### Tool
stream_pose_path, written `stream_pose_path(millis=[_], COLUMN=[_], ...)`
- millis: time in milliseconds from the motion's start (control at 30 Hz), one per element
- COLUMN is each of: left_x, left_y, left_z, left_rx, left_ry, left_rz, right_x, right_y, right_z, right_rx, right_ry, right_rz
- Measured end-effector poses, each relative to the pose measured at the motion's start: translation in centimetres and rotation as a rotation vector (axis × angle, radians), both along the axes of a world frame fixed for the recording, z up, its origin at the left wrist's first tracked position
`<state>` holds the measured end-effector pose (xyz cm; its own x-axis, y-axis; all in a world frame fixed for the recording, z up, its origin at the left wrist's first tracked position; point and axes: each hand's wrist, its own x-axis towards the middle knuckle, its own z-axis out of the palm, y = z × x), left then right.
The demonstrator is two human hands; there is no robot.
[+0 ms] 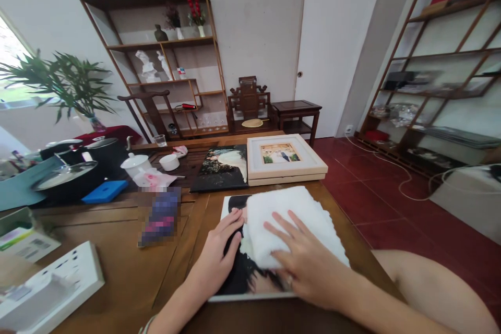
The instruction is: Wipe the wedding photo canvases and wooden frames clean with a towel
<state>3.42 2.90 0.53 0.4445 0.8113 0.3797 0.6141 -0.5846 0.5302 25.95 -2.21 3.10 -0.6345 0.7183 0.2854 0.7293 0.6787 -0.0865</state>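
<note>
A photo print on a flat board (pixel 237 277) lies at the near edge of the wooden table (pixel 129 266). A white folded cloth (pixel 291 219) rests on top of it. My right hand (pixel 303 263) lies flat on the cloth, fingers stretched out and pressing it onto the picture. My left hand (pixel 218 255) rests on the left edge of the print, fingers extended and holding it steady. Neither hand grips anything.
Farther back lie a dark photo print (pixel 223 167) and a white framed picture (pixel 284 159). At the left stand pots (pixel 70 177), a blue block (pixel 105 191), a white teapot (pixel 135 163) and white boxes (pixel 47 287). Wooden shelves, chairs and red floor lie beyond.
</note>
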Motion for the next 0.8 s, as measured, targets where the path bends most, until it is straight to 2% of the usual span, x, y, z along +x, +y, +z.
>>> stream_pose_path(millis=[167, 233, 300, 400, 467, 667, 800], left_x=[-0.1, -0.2, -0.2, -0.1, 0.0, 0.0, -0.1], left_y=[0.2, 0.2, 0.2, 0.1, 0.1, 0.0, 0.1], left_z=[0.0, 0.0, 0.0, 0.2, 0.3, 0.3, 0.2], left_rx=[0.020, 0.035, 0.047, 0.035, 0.025, 0.018, 0.001], left_ry=[0.026, 0.034, 0.038, 0.040, 0.043, 0.031, 0.020], left_rz=[0.007, -0.003, -0.015, -0.017, -0.018, -0.029, -0.029], right_x=[-1.3, -1.2, -0.8, 0.0, 0.3, 0.5, 0.1], right_y=[-3.6, -4.0, -3.9, -2.9, -1.5, 4.6, 6.5], right_z=[-1.6, -1.9, -1.6, -0.3, 0.5, 1.4, 1.2], right_rx=[0.377, 0.441, 0.338, 0.026, -0.109, -0.157, -0.136], right_ry=[-0.077, -0.107, -0.072, 0.019, 0.063, 0.113, 0.099], right_rz=[0.094, 0.109, 0.128, 0.133, 0.085, -0.023, -0.033])
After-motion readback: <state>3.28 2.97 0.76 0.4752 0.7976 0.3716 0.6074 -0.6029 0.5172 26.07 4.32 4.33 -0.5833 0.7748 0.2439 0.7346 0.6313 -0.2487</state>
